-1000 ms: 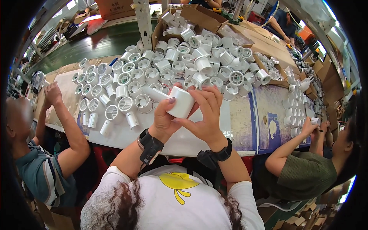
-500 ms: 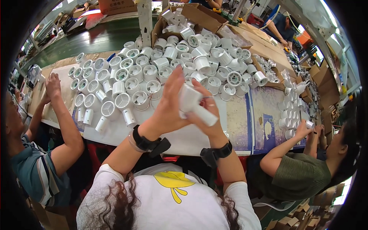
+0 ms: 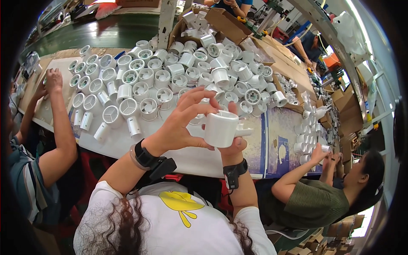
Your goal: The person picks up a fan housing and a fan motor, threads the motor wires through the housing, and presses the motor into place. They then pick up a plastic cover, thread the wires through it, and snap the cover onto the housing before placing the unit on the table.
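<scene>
Over the near edge of the table I hold a white plastic fan housing [image 3: 221, 129], a round cup with a narrow tube sticking out to the right. My left hand [image 3: 180, 123] grips its left side, thumb low and fingers curled over the upper edge. Behind and below it, my right hand [image 3: 233, 149] is closed on the same housing, partly hidden by it. Beyond my hands lie many similar white housings, some with fan blades [image 3: 164, 95] showing. To the left, several have slatted grilles [image 3: 128, 108] and tubes pointing towards me.
A heap of white housings [image 3: 219, 76] spills from a cardboard box [image 3: 225, 23]. A metal post [image 3: 166, 25] stands before a green conveyor [image 3: 114, 34]. Co-workers sit close on both sides, one forearm [image 3: 63, 119] at left, another person's hands [image 3: 325, 154] at right.
The housing has turned in my hands, its round body now facing me and its tube pointing right. My left hand has shifted lower. The whole view has swung slightly.
</scene>
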The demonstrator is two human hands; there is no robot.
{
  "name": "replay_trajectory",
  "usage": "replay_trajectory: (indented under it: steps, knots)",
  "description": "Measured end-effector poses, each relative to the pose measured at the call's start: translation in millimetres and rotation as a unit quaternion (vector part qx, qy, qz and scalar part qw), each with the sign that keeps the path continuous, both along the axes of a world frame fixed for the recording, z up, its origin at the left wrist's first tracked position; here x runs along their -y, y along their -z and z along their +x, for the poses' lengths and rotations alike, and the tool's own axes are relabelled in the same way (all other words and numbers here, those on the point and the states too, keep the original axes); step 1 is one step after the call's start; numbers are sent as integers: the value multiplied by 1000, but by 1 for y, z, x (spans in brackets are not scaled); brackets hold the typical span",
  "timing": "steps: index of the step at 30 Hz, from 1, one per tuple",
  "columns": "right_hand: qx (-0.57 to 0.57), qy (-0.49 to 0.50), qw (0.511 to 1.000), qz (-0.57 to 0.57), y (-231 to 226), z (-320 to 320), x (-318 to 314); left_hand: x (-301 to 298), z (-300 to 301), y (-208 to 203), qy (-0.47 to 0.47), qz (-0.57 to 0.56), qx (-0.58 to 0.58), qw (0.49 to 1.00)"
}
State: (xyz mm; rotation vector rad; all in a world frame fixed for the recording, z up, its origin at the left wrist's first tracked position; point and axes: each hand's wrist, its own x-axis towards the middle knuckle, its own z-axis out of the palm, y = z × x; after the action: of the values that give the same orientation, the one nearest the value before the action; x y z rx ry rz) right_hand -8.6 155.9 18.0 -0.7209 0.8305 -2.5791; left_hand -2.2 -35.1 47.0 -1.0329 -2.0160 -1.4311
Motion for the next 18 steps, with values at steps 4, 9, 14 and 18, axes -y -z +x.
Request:
replay_trajectory:
  steps: [4,9,14,18]
  knots:
    - [19,164,982,95,23,-2,-6,16,-3,1,-25,-24,52,998]
    - [-336,370,776,385,-14,-6,-1,24,15,14,147,158,317,923]
    - [-557,281,606,493,-40,7,25,41,20,27,215,414,540,701]
    - [-569,291,610,469,-54,15,38,64,24,25,190,471,541,670]
